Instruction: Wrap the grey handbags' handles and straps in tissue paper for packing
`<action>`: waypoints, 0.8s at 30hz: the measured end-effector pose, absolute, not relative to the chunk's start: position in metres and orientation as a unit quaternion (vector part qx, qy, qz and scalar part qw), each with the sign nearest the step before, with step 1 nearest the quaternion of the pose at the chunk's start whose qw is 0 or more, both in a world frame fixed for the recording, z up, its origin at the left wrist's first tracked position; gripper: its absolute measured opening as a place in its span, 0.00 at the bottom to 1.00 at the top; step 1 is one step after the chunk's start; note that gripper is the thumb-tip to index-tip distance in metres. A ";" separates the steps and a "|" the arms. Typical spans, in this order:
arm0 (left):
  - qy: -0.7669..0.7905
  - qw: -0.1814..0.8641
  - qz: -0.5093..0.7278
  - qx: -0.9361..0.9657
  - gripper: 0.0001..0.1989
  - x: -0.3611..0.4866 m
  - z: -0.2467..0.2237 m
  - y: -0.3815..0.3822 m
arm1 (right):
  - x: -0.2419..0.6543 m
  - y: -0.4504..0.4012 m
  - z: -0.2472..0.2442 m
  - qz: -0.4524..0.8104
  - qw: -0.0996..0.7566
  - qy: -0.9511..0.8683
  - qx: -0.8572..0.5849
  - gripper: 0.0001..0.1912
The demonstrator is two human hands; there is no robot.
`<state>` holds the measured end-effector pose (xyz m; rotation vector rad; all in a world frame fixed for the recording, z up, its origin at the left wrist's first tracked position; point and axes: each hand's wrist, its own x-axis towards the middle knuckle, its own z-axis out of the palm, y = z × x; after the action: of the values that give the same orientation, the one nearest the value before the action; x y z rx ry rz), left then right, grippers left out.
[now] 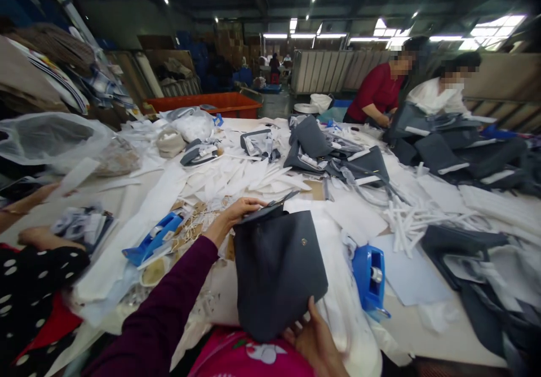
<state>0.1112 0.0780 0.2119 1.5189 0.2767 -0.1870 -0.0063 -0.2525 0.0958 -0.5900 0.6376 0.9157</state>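
Note:
A dark grey handbag (279, 270) with a small gold-coloured stud is held up before me, tilted, over the near edge of the table. My left hand (239, 211) grips its upper edge near the lifted flap, fingers closed on it. Below, my right hand (313, 332) holds the lower right corner, the thumb on the front and the other fingers partly hidden behind the bag. White sheet material (346, 292) lies just right of the bag. What is inside the bag is hidden.
Blue tape dispensers stand left (154, 239) and right (369, 281). White paper strips (240, 180) and more grey bags (313, 140) cover the table's middle. Rolled white sticks (403, 225) lie at right. A co-worker's arm (42, 236) is at left; two people work across the table.

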 end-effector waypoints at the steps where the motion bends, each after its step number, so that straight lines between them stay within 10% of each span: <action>1: 0.125 0.692 -0.104 0.704 0.18 0.119 0.196 0.080 | -0.013 -0.251 0.095 0.429 0.806 0.296 -0.282 0.26; 11: 0.230 0.540 0.018 0.810 0.13 0.147 0.132 0.106 | 0.016 -0.252 0.105 0.470 0.675 0.185 -0.537 0.20; 19: 0.319 0.425 0.052 0.846 0.07 0.061 0.097 0.068 | 0.077 -0.285 0.070 0.032 0.545 0.078 -0.834 0.28; 24: 0.338 0.427 -0.019 0.838 0.19 0.066 0.076 0.027 | 0.089 -0.288 0.064 0.185 0.612 0.057 -0.767 0.36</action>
<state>0.0662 0.0271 0.0761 2.0945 0.8455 -0.0482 0.0886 -0.2884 0.0643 -1.7685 0.1315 0.4262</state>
